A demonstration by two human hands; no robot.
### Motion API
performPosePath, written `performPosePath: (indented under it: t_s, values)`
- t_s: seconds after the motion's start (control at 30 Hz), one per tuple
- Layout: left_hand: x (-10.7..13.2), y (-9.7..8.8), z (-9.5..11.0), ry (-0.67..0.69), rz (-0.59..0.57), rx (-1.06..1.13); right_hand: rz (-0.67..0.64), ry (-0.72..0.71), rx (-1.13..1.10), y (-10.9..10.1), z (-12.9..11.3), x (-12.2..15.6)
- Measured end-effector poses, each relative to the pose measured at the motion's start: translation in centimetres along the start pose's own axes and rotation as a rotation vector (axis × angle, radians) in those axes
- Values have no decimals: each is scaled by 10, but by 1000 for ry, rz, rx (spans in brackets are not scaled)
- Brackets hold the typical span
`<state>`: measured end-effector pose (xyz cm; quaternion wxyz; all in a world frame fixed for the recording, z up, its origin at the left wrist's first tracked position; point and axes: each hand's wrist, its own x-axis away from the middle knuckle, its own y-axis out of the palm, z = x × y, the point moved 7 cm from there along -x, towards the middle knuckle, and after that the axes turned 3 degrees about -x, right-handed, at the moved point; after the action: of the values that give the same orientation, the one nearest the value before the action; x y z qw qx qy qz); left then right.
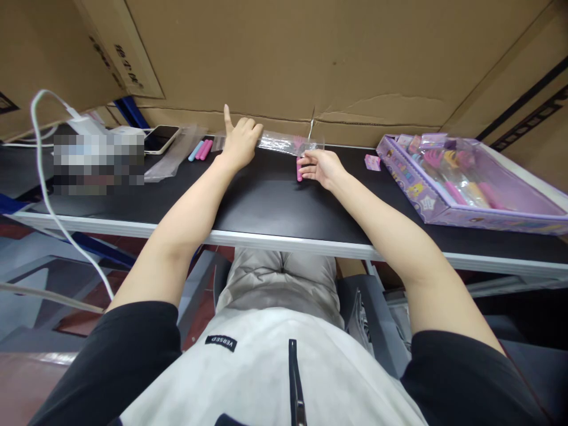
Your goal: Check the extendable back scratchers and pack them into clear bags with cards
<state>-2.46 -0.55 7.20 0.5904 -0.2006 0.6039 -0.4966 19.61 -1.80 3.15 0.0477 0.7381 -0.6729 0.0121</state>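
Note:
My left hand [242, 142] has its thumb stuck up and its fingers curled over the left end of a long clear plastic bag [277, 142], which lies across the back of the black table. My right hand [323, 168] is closed around a pink pronged tool with a straight handle [299, 170]. Its pronged head shows through the right end of the bag, and the handle points toward me. Just left of my left hand lie two pink handles [204, 149] and a light blue handle [195, 150]. My right fingertips partly hide the tool.
On the right stands an open purple display box [426, 198] with several bagged pronged tools in it. A small pink card [373, 163] lies beside it. Farther left are flat clear bags [171, 157], a phone [162, 139] and a white cable [42, 171]. Cardboard [284, 65] walls the back.

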Motion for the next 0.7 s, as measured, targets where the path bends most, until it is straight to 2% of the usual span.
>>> performPosePath:
  t_s: [0.17,0.27,0.47,0.53,0.7]
  values:
    - [1,7,-17,-23,-51,30,-13,76,-13,6,3,6]
    - [1,16,-16,-17,-116,-14,-12,63,-6,7,3,6]
    - [5,34,29,133,-201,8,-19,71,-47,12,4,9]
    - [5,37,42,144,-189,28,-25,82,-65,14,5,11]
    - [3,45,50,135,-93,34,-33,100,-82,18,5,14]
